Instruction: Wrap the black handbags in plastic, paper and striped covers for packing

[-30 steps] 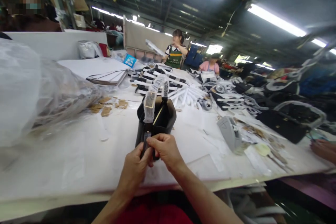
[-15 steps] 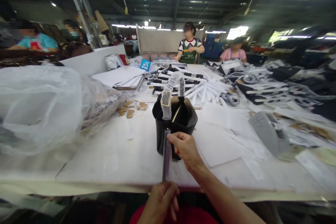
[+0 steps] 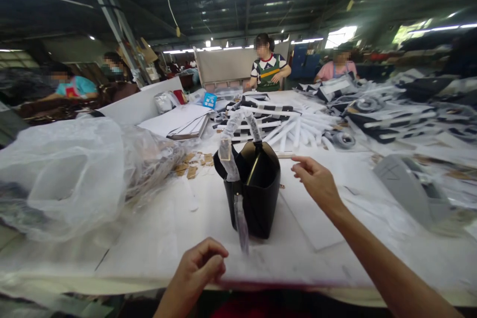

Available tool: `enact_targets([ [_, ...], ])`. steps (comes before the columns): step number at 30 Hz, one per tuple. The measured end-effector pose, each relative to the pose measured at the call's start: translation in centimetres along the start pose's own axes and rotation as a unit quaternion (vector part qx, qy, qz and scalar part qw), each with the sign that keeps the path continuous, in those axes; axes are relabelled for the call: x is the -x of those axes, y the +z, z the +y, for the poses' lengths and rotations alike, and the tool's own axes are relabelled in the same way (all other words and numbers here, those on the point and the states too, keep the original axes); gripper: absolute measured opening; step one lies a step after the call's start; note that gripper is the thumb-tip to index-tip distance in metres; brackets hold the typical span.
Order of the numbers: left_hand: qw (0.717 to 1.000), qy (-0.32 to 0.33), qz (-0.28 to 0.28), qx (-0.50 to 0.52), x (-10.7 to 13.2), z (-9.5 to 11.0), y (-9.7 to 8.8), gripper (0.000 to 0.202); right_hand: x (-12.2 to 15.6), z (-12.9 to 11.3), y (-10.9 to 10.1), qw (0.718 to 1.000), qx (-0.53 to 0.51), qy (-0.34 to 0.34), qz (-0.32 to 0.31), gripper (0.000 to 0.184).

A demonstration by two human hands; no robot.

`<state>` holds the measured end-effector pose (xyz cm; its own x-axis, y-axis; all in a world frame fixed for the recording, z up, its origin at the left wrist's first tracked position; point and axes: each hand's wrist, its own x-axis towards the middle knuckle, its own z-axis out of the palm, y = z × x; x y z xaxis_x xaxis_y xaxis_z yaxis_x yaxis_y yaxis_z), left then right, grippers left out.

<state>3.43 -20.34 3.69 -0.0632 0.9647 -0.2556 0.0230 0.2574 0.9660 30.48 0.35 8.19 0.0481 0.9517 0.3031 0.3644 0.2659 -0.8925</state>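
Observation:
A black handbag [image 3: 255, 208] stands upright on the white table, its top gaping and a gold zip showing inside. Clear wrap covers its raised handle [image 3: 231, 161], which has a gold buckle. From the near side hangs a strap [image 3: 241, 226] in clear film, its lower end reaching the tabletop. My left hand [image 3: 199, 271] hovers by the table's front edge, left of the strap, fingers loosely bent and holding nothing. To the right of the bag, my right hand [image 3: 316, 184] is off it, fingers partly stretched toward a thin flat strip [image 3: 285, 155] behind the bag.
Crumpled clear plastic [image 3: 67, 174] fills the left side. Brown card scraps [image 3: 192, 164] and stacked white sheets [image 3: 179, 119] lie behind it. White-wrapped straps [image 3: 290, 126] spread across the back. A grey tape dispenser [image 3: 408, 189] stands right. A co-worker [image 3: 269, 67] is across the table.
Both hands have let go of the strap, which now hangs from the bag. My right hand moved right and away; my left shifted left. The view tilted up slightly.

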Motion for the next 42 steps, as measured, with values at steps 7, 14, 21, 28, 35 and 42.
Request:
enact_targets([
  [7, 0.967, -0.034, -0.209, -0.138, -0.1, 0.6, 5.9, 0.019, -7.8, -3.1, 4.7, 0.969, 0.113, -0.168, -0.139, 0.075],
  [14, 0.968, 0.04, -0.213, -0.124, -2.9, -0.7, 8.7, 0.035, -7.9, -4.8, 7.9, 0.869, 0.351, -0.207, -0.283, 0.066],
  [21, 0.981, 0.071, -0.123, -0.131, -4.8, -1.6, 9.2, 0.065, -8.2, -2.3, 6.2, 0.919, 0.29, -0.192, -0.186, 0.042],
  [28, 0.983, 0.054, -0.072, -0.157, -3.9, -2.7, 7.5, 0.071, -6.9, -0.4, 4.8, 0.99, 0.041, -0.024, -0.132, 0.066],
  [35, 0.966, 0.043, 0.05, -0.25, -3.2, -2.6, 2.6, 0.065, -3.4, -2.7, 1.1, 0.943, 0.003, 0.023, -0.332, 0.038],
  [42, 0.954, 0.063, 0.171, -0.236, -5.3, -1.9, -1.3, 0.074, -0.2, -3.6, 0.2, 0.896, -0.062, 0.054, -0.436, 0.048],
])
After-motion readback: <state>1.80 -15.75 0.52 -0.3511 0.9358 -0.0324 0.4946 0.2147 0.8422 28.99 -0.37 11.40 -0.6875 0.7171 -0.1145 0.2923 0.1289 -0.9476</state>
